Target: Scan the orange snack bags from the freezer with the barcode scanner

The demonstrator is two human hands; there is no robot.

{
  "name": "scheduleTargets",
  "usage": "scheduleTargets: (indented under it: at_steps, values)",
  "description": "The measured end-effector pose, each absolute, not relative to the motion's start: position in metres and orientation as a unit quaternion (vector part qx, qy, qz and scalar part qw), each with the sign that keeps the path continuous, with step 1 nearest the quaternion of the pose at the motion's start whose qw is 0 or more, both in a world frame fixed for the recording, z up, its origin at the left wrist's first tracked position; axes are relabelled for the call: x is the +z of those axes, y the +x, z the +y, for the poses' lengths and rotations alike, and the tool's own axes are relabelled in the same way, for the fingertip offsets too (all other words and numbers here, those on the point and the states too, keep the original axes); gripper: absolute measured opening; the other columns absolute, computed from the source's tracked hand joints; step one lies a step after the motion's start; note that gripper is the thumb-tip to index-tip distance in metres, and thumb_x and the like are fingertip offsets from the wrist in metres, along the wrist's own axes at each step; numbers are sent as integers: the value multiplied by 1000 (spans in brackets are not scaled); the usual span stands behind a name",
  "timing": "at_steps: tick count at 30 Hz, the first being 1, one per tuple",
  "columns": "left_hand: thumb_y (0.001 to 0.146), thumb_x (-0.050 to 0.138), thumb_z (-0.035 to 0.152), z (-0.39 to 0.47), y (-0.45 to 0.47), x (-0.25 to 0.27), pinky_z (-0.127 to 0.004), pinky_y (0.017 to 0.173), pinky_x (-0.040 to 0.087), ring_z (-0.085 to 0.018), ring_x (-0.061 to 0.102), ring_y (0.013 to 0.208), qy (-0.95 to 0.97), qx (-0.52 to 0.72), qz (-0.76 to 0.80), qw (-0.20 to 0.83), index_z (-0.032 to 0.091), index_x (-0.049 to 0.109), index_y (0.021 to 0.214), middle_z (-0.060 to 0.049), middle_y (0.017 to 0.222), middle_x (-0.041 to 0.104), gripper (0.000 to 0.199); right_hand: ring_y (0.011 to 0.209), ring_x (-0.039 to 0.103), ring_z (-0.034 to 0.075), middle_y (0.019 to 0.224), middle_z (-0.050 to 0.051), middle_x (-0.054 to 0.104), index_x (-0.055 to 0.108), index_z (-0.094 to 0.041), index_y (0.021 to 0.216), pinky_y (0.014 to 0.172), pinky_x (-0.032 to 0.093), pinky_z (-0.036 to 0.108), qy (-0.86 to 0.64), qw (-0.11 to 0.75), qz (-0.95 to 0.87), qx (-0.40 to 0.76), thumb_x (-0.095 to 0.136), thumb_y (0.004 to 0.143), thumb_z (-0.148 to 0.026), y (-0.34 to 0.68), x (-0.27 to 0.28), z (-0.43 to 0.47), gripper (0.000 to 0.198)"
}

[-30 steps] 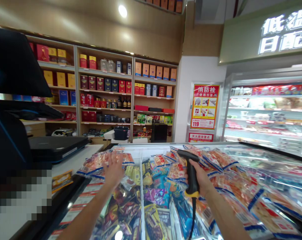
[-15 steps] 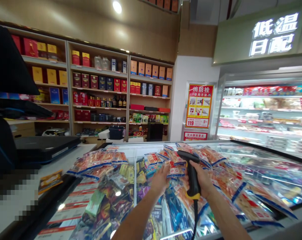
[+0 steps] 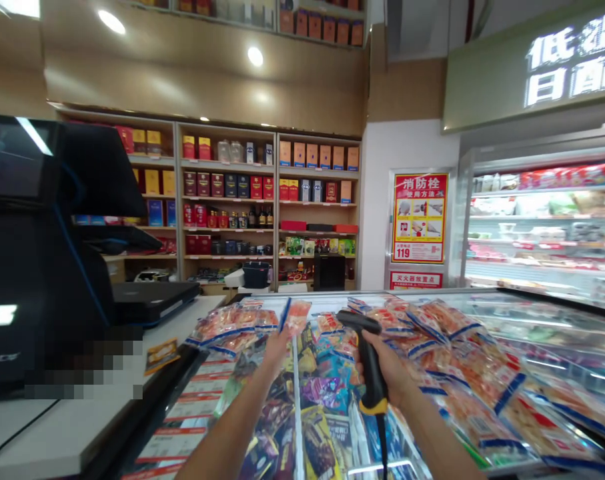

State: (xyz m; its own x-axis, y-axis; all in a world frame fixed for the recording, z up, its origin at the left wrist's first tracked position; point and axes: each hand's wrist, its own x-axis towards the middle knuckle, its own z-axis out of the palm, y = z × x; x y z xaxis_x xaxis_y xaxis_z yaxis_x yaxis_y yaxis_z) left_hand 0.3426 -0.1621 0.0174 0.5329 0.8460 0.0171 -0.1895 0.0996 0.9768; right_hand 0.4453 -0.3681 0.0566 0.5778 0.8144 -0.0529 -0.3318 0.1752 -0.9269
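My right hand (image 3: 382, 367) is wrapped around a black barcode scanner (image 3: 372, 367) with a yellow band at its base and a cable hanging down. My left hand (image 3: 278, 347) grips a clear food packet (image 3: 298, 316) with a blue edge, raised over the freezer's glass top. To the left lies a pile of similar packets (image 3: 237, 327). More blue-edged packets (image 3: 462, 353) with pale orange contents are heaped right of the scanner. Below both hands, frozen goods in colourful bags (image 3: 327, 392) show through the glass.
On the left, a white counter (image 3: 182, 327) carries a black checkout terminal (image 3: 27, 253) and a small orange packet (image 3: 161, 356). Shelves of boxed goods (image 3: 227, 187) line the back wall. A lit refrigerated display (image 3: 547, 227) stands at the right.
My left hand has moved left from the right-hand heap, with a packet now in its fingers. My right hand still holds the scanner. The view has shifted left and slightly up.
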Motion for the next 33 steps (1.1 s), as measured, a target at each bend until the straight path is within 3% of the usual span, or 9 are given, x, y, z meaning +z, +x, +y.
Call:
scheduleTargets:
  at_steps: [4,10,25,33]
  values:
    - [76,42,33,-146,308,29,-34,76,43,-21,55,93,466,413,261,737,17,47,81,-12,100,58,18,33,44,7,44,-1,52,49,-14,58,32,36,19,-507,696,-260,437,46,68,-47,419,62,-355,34]
    - [77,42,28,-138,278,28,-35,73,45,-21,60,83,384,424,238,785,16,44,68,-11,83,63,15,33,44,7,45,-1,52,49,-14,58,32,37,19,-497,685,-273,457,46,68,-46,395,69,-339,34]
    - [80,36,26,-129,261,17,-31,71,46,-18,61,81,356,422,259,793,15,46,74,-14,84,64,16,33,44,7,48,-3,53,49,-15,72,31,37,19,-471,678,-294,482,48,67,-46,387,64,-331,32]
    - [75,44,32,-111,246,25,-31,69,46,-19,63,72,416,399,343,742,15,49,81,-13,80,65,19,34,44,7,48,-3,52,49,-15,70,31,37,19,-500,610,-353,503,46,68,-45,386,57,-330,30]
